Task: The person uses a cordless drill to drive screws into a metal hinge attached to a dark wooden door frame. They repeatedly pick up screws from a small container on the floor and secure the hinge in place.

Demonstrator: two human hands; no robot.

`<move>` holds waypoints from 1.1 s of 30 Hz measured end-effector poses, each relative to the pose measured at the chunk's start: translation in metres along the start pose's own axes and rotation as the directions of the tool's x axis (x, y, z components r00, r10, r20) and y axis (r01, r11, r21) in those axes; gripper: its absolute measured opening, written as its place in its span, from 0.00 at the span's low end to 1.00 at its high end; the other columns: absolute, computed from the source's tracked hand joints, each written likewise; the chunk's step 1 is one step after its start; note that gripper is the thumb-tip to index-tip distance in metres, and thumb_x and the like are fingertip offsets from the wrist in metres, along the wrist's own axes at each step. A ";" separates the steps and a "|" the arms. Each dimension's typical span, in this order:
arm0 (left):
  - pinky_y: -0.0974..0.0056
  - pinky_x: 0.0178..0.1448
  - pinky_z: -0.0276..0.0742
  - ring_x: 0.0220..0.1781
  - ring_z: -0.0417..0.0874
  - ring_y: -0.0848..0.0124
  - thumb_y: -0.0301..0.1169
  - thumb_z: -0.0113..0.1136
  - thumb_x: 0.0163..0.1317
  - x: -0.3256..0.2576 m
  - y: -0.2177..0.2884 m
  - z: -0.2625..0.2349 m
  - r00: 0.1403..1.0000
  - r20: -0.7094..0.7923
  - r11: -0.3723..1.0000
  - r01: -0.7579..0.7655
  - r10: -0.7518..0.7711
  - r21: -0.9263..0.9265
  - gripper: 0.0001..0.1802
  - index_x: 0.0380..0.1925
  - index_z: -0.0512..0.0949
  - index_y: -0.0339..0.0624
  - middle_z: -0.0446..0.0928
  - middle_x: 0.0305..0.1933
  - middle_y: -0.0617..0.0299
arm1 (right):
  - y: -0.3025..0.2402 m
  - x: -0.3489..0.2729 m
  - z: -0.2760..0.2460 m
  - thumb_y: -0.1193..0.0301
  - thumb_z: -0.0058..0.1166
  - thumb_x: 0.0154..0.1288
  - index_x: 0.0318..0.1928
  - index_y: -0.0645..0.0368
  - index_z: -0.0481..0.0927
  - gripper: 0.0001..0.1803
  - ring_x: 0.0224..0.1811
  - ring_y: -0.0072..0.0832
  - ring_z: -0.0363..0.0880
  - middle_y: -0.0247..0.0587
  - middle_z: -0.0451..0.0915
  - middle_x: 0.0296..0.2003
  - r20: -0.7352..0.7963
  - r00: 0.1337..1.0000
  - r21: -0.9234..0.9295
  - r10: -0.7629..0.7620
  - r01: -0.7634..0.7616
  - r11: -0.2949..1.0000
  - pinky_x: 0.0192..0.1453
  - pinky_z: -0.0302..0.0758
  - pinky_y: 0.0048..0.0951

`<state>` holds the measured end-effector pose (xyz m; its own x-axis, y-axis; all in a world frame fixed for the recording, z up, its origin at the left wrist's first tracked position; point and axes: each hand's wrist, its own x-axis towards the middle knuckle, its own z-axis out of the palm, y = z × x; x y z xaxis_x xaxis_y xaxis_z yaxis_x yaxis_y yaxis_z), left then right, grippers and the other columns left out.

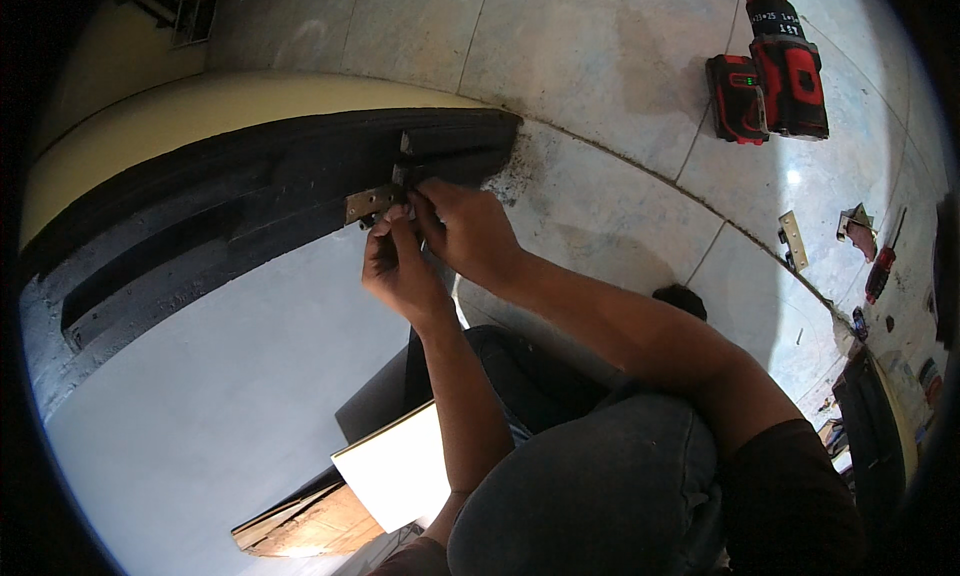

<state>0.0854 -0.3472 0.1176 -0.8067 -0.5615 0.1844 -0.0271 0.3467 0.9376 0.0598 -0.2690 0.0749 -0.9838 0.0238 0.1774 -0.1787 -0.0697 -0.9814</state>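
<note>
A brass-coloured metal hinge with screw holes lies against the edge of a long black-painted wooden frame. My left hand is closed, its thumb and fingertips pinching at the lower edge of the hinge. Just right of it, my right hand is closed too, fingertips pressed together at the hinge's right end. Whatever they pinch is hidden by the fingers. A short dark upright piece stands out from the frame above both hands.
On the tiled floor a red and black cordless drill lies at the far right. Below it are another hinge and a red-handled screwdriver. A pale panel adjoins the frame. Near my left forearm sits a white board.
</note>
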 end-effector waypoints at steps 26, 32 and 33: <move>0.62 0.46 0.87 0.36 0.86 0.69 0.27 0.69 0.63 -0.004 -0.015 0.020 0.950 -0.095 0.922 0.258 -0.296 -0.290 0.10 0.33 0.75 0.41 0.83 0.36 0.57 | 0.024 0.031 -0.310 0.68 0.69 0.62 0.53 0.57 0.80 0.20 0.42 0.23 0.81 0.33 0.83 0.41 -0.445 0.892 -0.220 0.077 -0.192 0.956 0.48 0.76 0.30; 0.63 0.46 0.88 0.34 0.87 0.69 0.29 0.68 0.65 -0.004 -0.018 0.013 0.933 -0.064 0.888 0.314 -0.354 -0.336 0.09 0.32 0.78 0.37 0.84 0.33 0.57 | 0.041 0.045 -0.320 0.64 0.64 0.68 0.52 0.56 0.81 0.16 0.35 0.19 0.79 0.33 0.82 0.40 -0.328 0.941 -0.416 0.086 -0.225 0.881 0.38 0.74 0.27; 0.63 0.46 0.87 0.34 0.87 0.69 0.30 0.69 0.65 -0.002 -0.018 0.012 0.924 -0.069 0.887 0.337 -0.376 -0.317 0.10 0.32 0.78 0.36 0.84 0.33 0.57 | 0.036 0.037 -0.319 0.64 0.63 0.69 0.52 0.56 0.81 0.15 0.36 0.21 0.80 0.34 0.82 0.40 -0.340 0.912 -0.330 0.228 -0.343 0.879 0.40 0.76 0.28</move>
<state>0.0806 -0.3428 0.0964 -0.6944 -0.7012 -0.1618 -0.1089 -0.1199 0.9868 0.0209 0.0474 0.0226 -0.9345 0.3453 -0.0866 0.1840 0.2601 -0.9479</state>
